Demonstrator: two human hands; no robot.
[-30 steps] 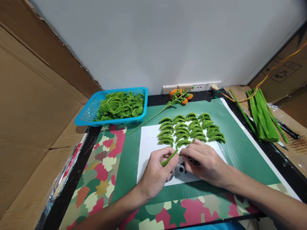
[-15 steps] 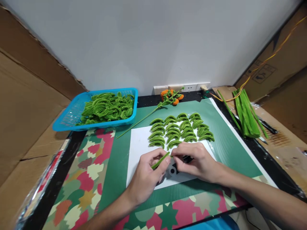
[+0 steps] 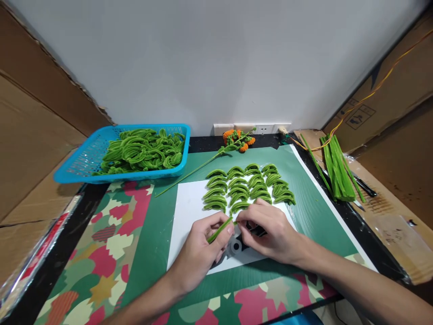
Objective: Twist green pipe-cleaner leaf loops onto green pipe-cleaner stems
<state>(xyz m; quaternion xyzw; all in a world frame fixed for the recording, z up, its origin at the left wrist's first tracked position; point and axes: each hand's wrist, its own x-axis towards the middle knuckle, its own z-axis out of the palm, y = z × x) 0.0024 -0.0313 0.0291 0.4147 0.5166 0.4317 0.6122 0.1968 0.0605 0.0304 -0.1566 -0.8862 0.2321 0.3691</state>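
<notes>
Slanting lengthwise, the green strip (image 3: 219, 230) (in the left hand (image 3: 202, 243)) points forward-right.

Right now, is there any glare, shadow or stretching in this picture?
Head view: pale, streaky sheen on the green mat; head view: a soft shadow below the right hand; head view: the blue basket looks stretched toward the left edge, probably lens distortion.

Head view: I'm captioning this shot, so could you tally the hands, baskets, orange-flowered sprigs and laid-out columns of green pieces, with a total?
Hands: 2 (left hand, right hand)
Basket: 1
Sprig: 1
Columns of green pieces: 4
Total: 8
</notes>
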